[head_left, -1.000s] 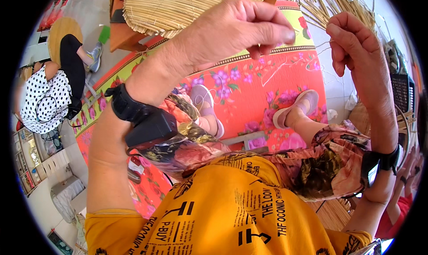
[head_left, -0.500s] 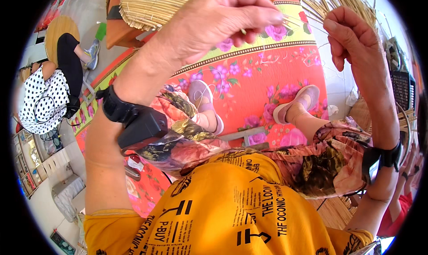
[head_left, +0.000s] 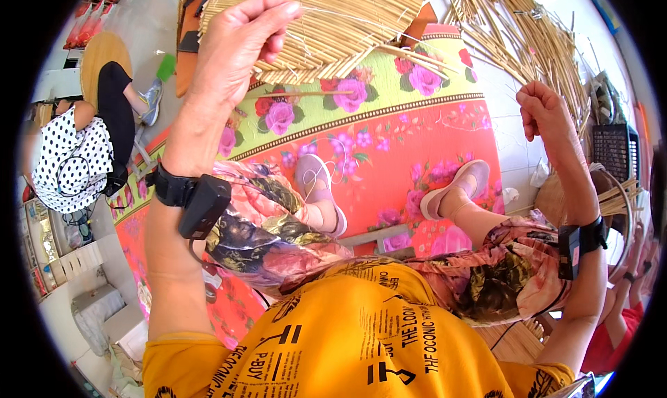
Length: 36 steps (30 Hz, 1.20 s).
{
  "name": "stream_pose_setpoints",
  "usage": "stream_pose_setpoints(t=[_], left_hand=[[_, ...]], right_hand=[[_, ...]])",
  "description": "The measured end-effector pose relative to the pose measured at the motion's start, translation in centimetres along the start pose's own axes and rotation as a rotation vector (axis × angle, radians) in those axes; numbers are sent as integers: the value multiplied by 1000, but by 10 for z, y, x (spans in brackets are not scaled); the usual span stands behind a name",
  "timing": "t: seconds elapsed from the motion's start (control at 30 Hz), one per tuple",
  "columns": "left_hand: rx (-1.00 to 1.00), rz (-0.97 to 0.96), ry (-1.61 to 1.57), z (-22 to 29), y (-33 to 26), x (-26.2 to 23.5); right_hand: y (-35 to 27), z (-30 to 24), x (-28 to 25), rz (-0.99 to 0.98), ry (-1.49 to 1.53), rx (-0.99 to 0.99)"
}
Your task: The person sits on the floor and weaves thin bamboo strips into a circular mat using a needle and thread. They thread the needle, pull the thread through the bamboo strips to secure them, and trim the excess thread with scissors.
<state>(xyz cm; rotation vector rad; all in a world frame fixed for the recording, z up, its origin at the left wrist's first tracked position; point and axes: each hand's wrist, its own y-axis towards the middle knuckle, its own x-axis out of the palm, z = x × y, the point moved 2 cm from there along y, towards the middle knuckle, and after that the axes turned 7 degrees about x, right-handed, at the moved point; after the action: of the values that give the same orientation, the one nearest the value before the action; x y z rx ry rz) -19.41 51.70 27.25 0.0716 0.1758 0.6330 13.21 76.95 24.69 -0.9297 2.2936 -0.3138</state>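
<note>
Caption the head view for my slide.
Left hand pinching pale thread near a stick panel, right hand curled and held well apart.

Part of the pale tiled floor [head_left: 514,137] is covered by a flowered mat [head_left: 396,163] in red and yellow-green. At the left, a white top [head_left: 73,155] with black dots and black trousers [head_left: 113,99] are worn by another person, beside whom a tan oval board [head_left: 104,50] is seen. A small green item [head_left: 165,66] is shown near that person's grey shoe [head_left: 150,99]. At the right, a black plastic crate [head_left: 613,148] is seen, and red clothing [head_left: 606,348] is worn by someone at the lower right.
</note>
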Motion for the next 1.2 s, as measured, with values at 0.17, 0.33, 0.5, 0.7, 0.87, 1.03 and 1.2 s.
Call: stream_pose_setpoints(t=[0.17, 0.33, 0.5, 0.7, 0.87, 1.03, 1.2], left_hand=[[69, 90, 66, 7, 1, -15], [301, -282, 238, 10, -23, 71], [493, -292, 301, 41, -36, 110], [260, -274, 202, 56, -25, 93], [114, -212, 59, 24, -28, 81], [-18, -139, 14, 28, -21, 71], [48, -59, -18, 30, -14, 58]], right_hand=[[4, 1, -9, 112, -281, 46], [-21, -53, 33, -78, -160, -87], [-46, -90, 80, -495, 508, 100], [-42, -92, 80, -477, 403, 58], [-36, -72, 72, -422, 370, 73], [-31, -63, 67, -411, 317, 45], [-30, -61, 63, -378, 257, 55]])
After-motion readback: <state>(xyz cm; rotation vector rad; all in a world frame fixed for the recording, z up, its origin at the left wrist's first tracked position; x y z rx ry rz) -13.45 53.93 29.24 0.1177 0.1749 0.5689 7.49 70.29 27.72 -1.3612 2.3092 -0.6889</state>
